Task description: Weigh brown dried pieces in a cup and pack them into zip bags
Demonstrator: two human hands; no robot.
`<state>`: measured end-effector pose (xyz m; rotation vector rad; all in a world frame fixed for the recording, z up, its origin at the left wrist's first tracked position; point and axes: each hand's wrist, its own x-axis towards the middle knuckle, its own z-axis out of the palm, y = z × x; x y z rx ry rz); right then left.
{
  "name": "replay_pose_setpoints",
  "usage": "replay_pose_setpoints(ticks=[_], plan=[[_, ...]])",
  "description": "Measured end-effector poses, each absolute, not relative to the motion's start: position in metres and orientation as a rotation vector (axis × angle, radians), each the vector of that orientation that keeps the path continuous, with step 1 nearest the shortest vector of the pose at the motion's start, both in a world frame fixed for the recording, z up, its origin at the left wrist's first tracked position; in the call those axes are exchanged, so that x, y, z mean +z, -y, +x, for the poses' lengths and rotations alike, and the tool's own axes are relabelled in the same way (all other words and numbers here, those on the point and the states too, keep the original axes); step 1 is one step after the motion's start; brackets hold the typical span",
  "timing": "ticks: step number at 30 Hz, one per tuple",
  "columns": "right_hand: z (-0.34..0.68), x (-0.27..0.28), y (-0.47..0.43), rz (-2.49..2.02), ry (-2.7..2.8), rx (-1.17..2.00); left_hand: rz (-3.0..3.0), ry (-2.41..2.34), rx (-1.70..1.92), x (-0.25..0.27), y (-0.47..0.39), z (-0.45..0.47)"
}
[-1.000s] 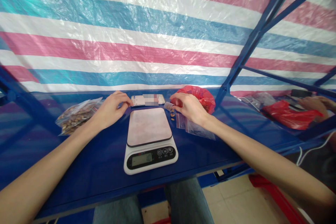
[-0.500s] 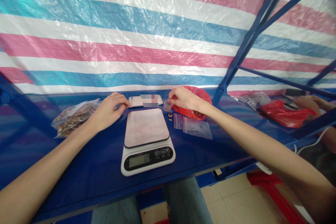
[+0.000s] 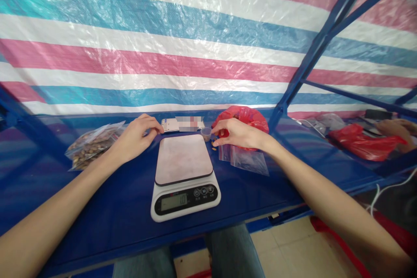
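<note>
Before me runs a glossy blue worktop (image 3: 120,208). On it, nearest me, sits 1 white scale (image 3: 184,159), its display facing my way. To my left lies a clear bag of brown nuts (image 3: 93,147). Just beyond the scale, a phone (image 3: 169,125) lies flat. A small clear cup (image 3: 206,131) stands just right of it, with loose nut pieces (image 3: 214,149) on the blue surface near it. Farther right sits a crumpled red plastic bag (image 3: 252,115); clear zip bags (image 3: 250,163) lie flat on its near side.
</note>
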<state>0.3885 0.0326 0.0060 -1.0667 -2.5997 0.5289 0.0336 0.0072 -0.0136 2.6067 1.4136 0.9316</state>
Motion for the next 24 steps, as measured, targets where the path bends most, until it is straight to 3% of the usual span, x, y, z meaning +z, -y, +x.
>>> replay_pose_setpoints(ticks=[18,24], plan=[[0.379,-0.006,-0.026,-0.742,2.698,0.333,2.608,-1.436,0.872,-0.012,-0.006,0.032],[0.371,0.005,-0.027,-0.784,2.338,0.446,2.609,-1.446,0.879,-0.012,-0.007,0.033]])
